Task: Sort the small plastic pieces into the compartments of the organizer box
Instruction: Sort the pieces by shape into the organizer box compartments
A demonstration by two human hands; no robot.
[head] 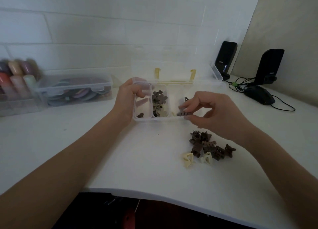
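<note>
Your left hand (128, 97) grips the organizer box (160, 119) at its 9 o'clock end; your right hand (211, 113) pinches a brown clip (182, 113) over the third compartment. Two compartments hold pieces; a pile (209, 147) remains on the desk (120, 151) at 5 o'clock.

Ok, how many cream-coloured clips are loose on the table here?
2: one cream clip at the pile's near-left edge, another just right of it, against the brown clips. More could be hidden under the pile.
</note>
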